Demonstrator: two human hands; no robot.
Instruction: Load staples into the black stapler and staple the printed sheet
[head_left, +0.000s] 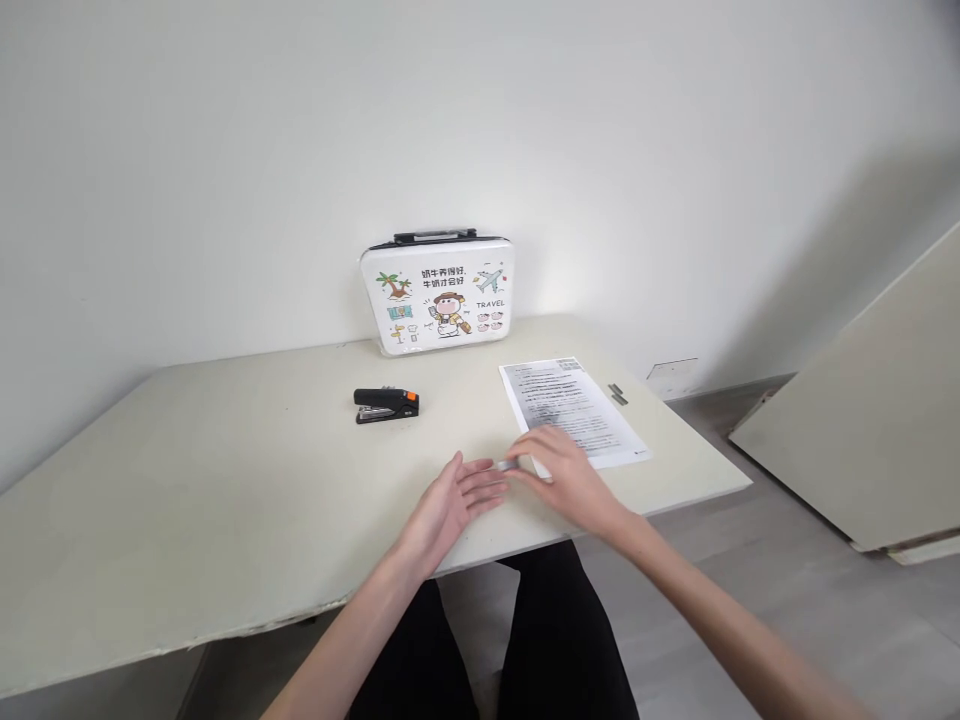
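Note:
My right hand (564, 470) hovers over the near corner of a printed sheet of paper (570, 408) and pinches a small silver strip of staples (508, 465) between its fingertips. My left hand (454, 500) lies open just to the left, palm up, fingers stretched toward the strip and almost touching it. A black stapler with an orange end (386, 404) rests on the table farther left and back. Two more small grey staple strips (617, 394) lie to the right of the sheet.
A white case with cartoon travel pictures and a black handle (438, 295) stands against the wall at the back of the pale table (225, 500). A beige board (870, 430) leans on the floor at the right. My dark-trousered legs show under the table's front edge.

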